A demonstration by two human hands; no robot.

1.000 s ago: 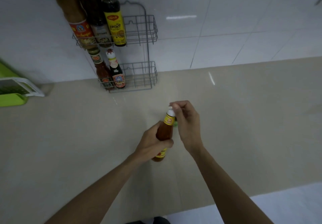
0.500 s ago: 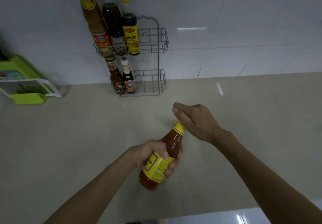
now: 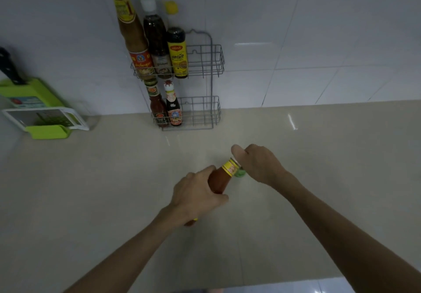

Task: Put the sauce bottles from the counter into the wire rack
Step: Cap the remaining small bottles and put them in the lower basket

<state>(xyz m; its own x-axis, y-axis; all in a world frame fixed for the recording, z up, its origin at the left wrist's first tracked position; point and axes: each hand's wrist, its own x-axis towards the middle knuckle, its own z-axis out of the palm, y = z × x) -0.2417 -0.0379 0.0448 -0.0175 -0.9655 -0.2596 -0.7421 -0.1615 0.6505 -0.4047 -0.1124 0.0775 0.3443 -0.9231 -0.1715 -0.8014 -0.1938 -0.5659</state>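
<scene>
Red-brown sauce in a slim, probably glass bottle with a yellow neck band [image 3: 220, 179] is held tilted above the beige counter [image 3: 319, 156], left hand [image 3: 198, 195] wrapped around its body, right hand [image 3: 259, 164] closed over the cap. It likely feels heavy, rigid, smooth and breakable, so the mid-body grip suits carrying it to the grey wire wall rack [image 3: 205, 110], whose right side shows free room.

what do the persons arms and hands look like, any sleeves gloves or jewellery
Both forearms are bare as far as the frame shows, with no sleeve in view. The left hand and right hand wear no gloves, and no watch, bracelet or ring is visible on either.
</scene>
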